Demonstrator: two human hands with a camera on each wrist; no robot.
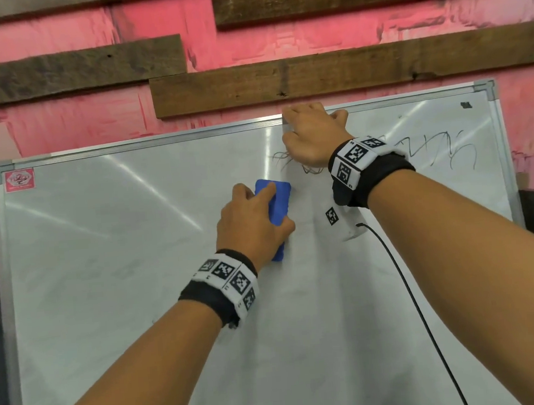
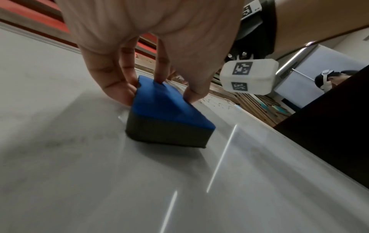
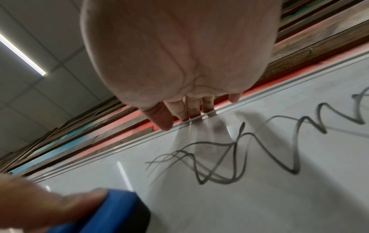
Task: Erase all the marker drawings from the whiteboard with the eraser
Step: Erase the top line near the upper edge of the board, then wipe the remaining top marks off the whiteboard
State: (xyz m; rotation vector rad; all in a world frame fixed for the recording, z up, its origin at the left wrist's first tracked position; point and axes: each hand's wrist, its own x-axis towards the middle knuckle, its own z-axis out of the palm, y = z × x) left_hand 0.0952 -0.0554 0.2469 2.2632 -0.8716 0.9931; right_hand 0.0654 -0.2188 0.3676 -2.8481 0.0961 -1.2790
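A whiteboard [image 1: 105, 279] leans against the wall. Black marker scribbles [image 1: 440, 150] run across its upper right part, and the right wrist view shows these scribbles [image 3: 239, 154] just below the top frame [image 3: 289, 84]. My left hand [image 1: 273, 213] grips a blue eraser [image 1: 283, 198] with a dark felt base. It holds the eraser [image 2: 165, 110] flat on the board's middle, left of and below the scribbles. My right hand [image 1: 311, 135] hooks its fingers [image 3: 191, 108] over the board's top edge, partly covering the scribbles' left end.
A black cable [image 1: 409, 287] hangs across the board's right half from my right wrist. A red logo sticker [image 1: 19, 179] marks the top left corner. A small black mark [image 1: 466, 104] sits near the top right corner. Wooden planks [image 1: 313, 80] cross the pink wall behind.
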